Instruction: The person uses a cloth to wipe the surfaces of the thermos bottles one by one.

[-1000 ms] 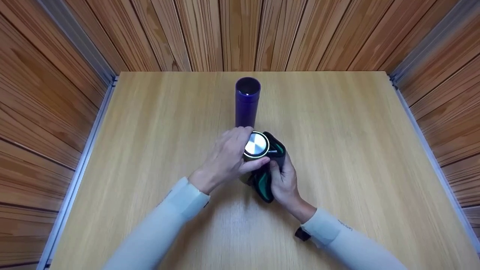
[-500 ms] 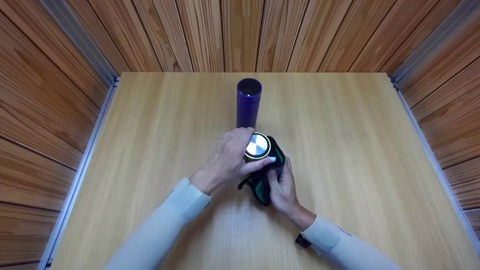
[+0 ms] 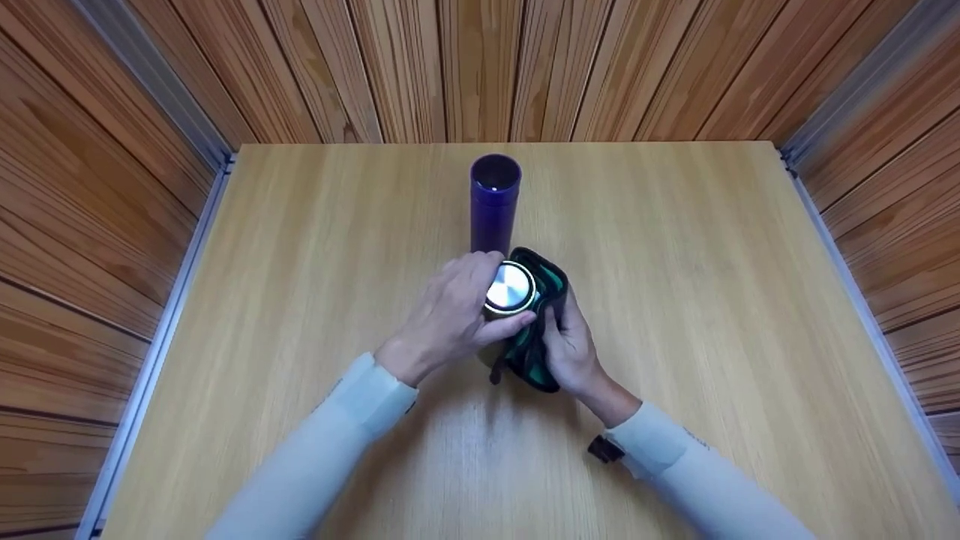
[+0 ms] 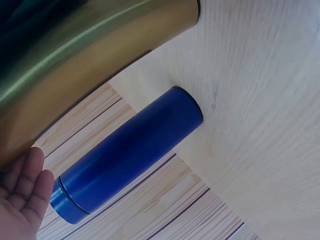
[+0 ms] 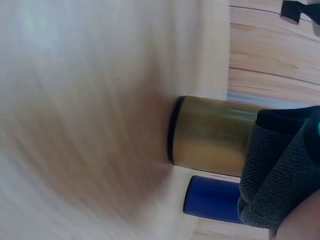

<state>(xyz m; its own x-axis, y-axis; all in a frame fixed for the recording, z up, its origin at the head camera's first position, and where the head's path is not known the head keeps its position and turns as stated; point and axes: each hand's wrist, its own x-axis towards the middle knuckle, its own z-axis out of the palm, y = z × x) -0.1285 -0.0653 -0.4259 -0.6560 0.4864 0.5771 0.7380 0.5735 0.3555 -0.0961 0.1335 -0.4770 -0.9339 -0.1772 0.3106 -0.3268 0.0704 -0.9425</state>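
A gold thermos flask (image 3: 510,287) with a shiny silver lid stands upright on the table; its gold side (image 4: 105,65) fills the top of the left wrist view. My left hand (image 3: 454,304) grips the flask near its top, thumb and fingers round the lid end. In my right hand (image 3: 574,349) is a bunched dark grey cloth (image 5: 275,165) with black edging and green on its other face. The cloth lies against the right side of the flask, covering part of it. Right behind stands a purple-blue thermos flask (image 3: 493,214), touched by neither hand.
The wooden table (image 3: 337,217) is bounded by plank walls (image 3: 480,67) at the back and both sides. Metal rails (image 3: 161,330) run along the table's side edges. A strap with a black piece (image 3: 604,448) hangs at the right cuff.
My right hand dips slightly toward me with the cloth, then moves back up along the flask's right side, and the cloth folds differently. The left hand keeps its grip; both flasks stay put.
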